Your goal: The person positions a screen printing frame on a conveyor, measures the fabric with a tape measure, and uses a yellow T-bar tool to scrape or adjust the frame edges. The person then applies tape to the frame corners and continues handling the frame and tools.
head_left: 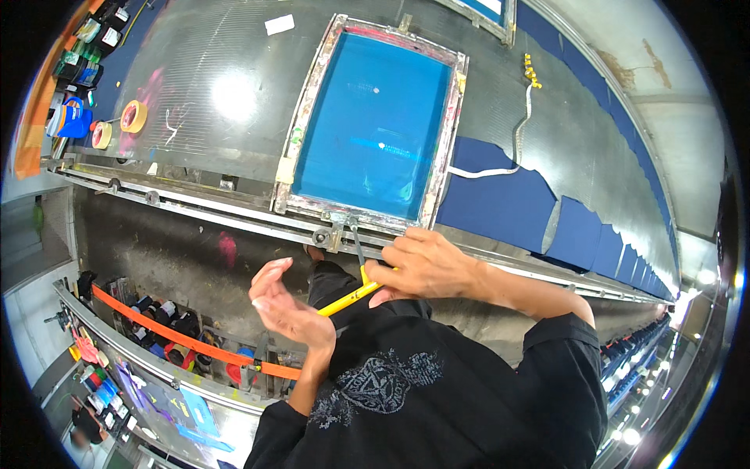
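Yellow tool sits clamped in right hand near blue screen frame — left hand open, empty — probably tightening frame's near clamp next.

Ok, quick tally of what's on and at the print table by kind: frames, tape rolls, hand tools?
Blue-mesh screen frames: 2, one in full view and one cut off at the top edge
Tape rolls: 2
Yellow-handled tool: 1, in the right hand
Total: 5
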Action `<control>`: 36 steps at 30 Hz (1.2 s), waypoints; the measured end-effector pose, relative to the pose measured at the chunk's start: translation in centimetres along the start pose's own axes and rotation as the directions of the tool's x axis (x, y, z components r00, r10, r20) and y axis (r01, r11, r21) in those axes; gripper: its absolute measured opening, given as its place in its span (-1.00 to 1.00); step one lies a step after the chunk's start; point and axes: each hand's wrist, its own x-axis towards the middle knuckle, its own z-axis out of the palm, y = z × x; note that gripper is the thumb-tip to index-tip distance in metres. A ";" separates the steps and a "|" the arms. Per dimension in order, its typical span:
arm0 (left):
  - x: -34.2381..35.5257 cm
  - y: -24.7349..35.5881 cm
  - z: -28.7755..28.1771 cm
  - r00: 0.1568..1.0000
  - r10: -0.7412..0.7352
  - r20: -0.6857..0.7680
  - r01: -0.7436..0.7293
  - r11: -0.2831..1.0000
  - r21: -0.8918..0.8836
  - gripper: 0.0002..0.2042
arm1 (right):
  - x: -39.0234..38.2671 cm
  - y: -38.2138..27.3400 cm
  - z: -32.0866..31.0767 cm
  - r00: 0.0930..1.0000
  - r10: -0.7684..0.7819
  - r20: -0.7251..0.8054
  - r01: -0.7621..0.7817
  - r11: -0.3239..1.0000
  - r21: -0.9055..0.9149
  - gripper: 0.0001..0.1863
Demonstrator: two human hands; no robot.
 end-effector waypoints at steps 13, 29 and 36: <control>4.2 -1.2 0.7 0.950 0.293 0.108 -0.312 0.875 0.370 -0.67 | 1.6 0.6 1.6 0.950 0.251 -0.184 -0.257 0.966 -0.011 -0.39; 10.8 -2.5 7.0 0.946 0.192 0.261 -0.159 0.977 -0.140 -0.67 | 2.5 -4.3 4.7 0.581 0.698 -0.419 -0.739 0.668 0.088 -0.19; 12.7 -2.9 9.1 0.899 0.189 0.394 -0.115 0.972 -0.205 -0.68 | 3.4 -5.3 4.9 0.442 0.785 -0.434 -0.847 0.524 0.085 -0.18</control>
